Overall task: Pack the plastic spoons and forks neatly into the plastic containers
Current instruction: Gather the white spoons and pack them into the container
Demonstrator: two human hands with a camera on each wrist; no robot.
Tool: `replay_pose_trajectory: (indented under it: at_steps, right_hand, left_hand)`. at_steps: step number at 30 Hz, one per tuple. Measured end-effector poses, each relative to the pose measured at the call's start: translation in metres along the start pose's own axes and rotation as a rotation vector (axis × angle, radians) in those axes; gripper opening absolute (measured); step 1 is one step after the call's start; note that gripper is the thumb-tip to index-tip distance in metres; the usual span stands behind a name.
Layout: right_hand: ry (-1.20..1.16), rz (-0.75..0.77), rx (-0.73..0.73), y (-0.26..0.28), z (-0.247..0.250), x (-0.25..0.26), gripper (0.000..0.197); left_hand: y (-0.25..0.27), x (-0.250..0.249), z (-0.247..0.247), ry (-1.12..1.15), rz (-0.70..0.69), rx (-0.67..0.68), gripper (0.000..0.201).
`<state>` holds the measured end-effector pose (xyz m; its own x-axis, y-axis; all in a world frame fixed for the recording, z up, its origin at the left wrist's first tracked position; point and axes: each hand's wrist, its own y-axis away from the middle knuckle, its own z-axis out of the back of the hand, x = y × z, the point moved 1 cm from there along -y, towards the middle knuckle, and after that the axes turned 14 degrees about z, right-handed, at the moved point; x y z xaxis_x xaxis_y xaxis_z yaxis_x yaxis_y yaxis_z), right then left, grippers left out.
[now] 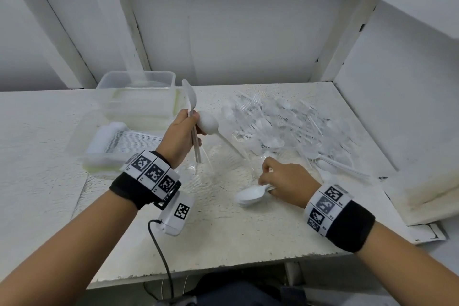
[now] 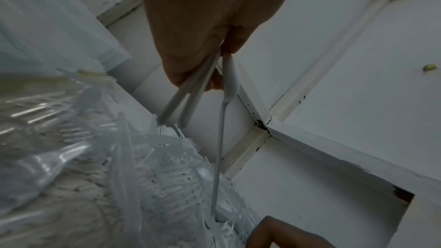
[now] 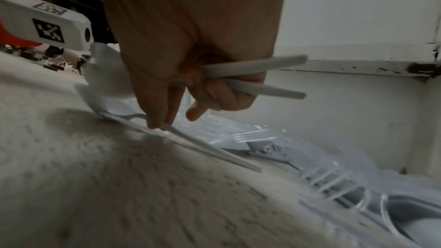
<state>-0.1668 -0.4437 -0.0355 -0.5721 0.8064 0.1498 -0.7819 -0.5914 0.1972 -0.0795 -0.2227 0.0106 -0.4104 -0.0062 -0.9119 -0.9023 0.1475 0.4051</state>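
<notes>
I have the left hand raised above the white speckled tabletop, its fingers clamped on a small bunch of white plastic spoons; one more spoon hangs from that grip by its bowl, handle pointing down toward the pile. The right hand sits low on the tabletop, curled round two more white spoon handles, while its fingertips press on a further spoon lying flat.

These pieces look feather-light, thin and smooth, so I judge they will slide against one another and fan out unless pinched at the handle necks, bowls nested. They flex a little and could snap if squeezed hard.

The loose heap of clear and white plastic forks and spoons lies far right; the clear rectangular plastic containers stand far left, one already holding a neat row of spoons.

Clear cutlery blurs into glare, so I cannot count pieces. How many spoons each hand holds is partly hidden by the palms.
</notes>
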Motion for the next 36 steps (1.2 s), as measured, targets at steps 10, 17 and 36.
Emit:
replay_pose_trajectory:
  at_steps: [10,17,36]
  right_hand:
    - [-0.391,-0.092,-0.334,0.004,0.026,0.002,0.010]
    - [-0.716,-0.225,-0.763,-0.021,0.049,0.022,0.017]
    - [-0.644,-0.113,-0.661,-0.053,0.045,0.052,0.018]
  left_hand:
    - [0.007,0.003,0.010,0.061,0.007,0.010,0.021]
    - [0.012,0.006,0.002,0.010,0.025,0.048,0.017]
    - [0.028,0.007,0.003,0.267,0.084,0.105,0.018]
